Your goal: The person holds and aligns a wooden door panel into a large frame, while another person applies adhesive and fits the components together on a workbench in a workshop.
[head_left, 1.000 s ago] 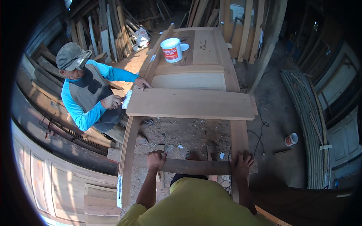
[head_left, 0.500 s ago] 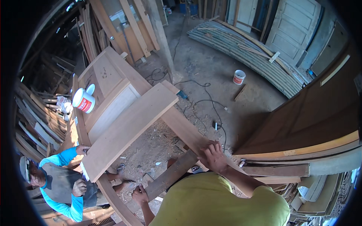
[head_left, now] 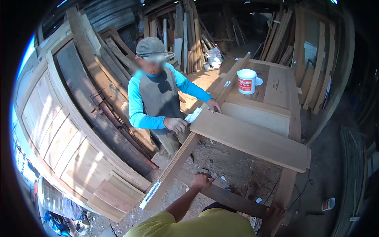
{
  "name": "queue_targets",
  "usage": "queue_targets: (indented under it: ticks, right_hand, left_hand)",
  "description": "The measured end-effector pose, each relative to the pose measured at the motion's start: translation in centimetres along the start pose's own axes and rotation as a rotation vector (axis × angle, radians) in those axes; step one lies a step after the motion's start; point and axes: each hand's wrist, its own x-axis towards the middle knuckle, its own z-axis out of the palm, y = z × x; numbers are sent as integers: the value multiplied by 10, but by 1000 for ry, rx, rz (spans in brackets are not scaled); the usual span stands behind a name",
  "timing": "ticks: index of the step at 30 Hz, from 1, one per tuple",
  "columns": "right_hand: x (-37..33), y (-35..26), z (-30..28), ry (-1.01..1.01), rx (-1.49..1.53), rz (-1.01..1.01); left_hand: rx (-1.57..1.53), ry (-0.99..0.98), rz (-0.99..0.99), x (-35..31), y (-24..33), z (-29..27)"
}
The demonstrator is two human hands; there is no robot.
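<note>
My left hand (head_left: 202, 181) is closed at the left end of a dark wooden board (head_left: 233, 200) that lies across in front of me. My right hand (head_left: 275, 212) curls its fingers over the right side rail of a wooden door frame (head_left: 285, 185), by the board's other end. A loose, wide plank (head_left: 248, 138) lies across the frame beyond my hands. Across from me a co-worker (head_left: 160, 91) in blue sleeves has one hand (head_left: 214, 105) on the plank's far left corner and the other hand (head_left: 176, 125) beside its near left end.
A white bucket with a red label (head_left: 246, 82) stands on the panelled part of the frame, a round white lid (head_left: 258, 81) beside it. Large doors (head_left: 59, 130) lean at the left. Wood shavings cover the floor (head_left: 221, 162). Another bucket (head_left: 328, 204) and a cable (head_left: 308, 182) are at right.
The view has swung left, bringing the co-worker and leaning doors further in. My hands remain near the two ends of the dark board. The co-worker's hands stay by the plank's left end.
</note>
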Motion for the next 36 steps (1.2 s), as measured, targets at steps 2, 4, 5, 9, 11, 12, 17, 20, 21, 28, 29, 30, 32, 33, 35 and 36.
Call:
queue_targets:
  ticks: [2,4,5,9,11,12,17,20,21,28,29,30,32,33,35,36]
  right_hand:
    - [26,0,9,-33,33,-110]
    - [45,-5,14,-6,77,-212]
    - [58,-10,20,48,111,-261]
    - [105,-23,12,121,141,-242]
    - [125,-26,12,243,102,-196]
    - [132,-24,10,305,72,-156]
    - [142,21,30,363,-228,-154]
    - [145,6,35,369,-222,-128]
    - [146,-3,29,369,-194,-115]
    - [146,14,36,256,-265,-58]
    - [148,9,33,270,-255,-67]
    - [150,7,33,285,-246,-75]
    - [149,10,38,262,-272,-45]
    - [147,12,40,252,-285,-29]
    - [147,13,42,251,-289,-26]
    - [147,13,43,252,-291,-27]
  left_hand:
    - [-41,1,3,0,0,0]
    - [-77,4,9,2,1,2]
    - [-89,7,21,7,1,-2]
    - [-140,62,-3,-6,1,-7]
    - [-143,46,-12,-7,1,-11]
    - [-145,27,0,-3,2,-11]
    - [-147,1,1,3,5,-16]
    - [-154,10,0,3,-2,-9]
    - [-160,13,6,2,-4,-7]
    - [-187,-44,-33,9,3,-20]
    - [-208,-10,-27,9,3,-17]
    - [-229,23,-21,9,2,-15]
    - [-236,41,-4,8,1,-16]
    - [-239,51,7,9,1,-19]
    - [-197,43,6,10,-2,-13]
    - [-178,42,5,11,-3,-10]
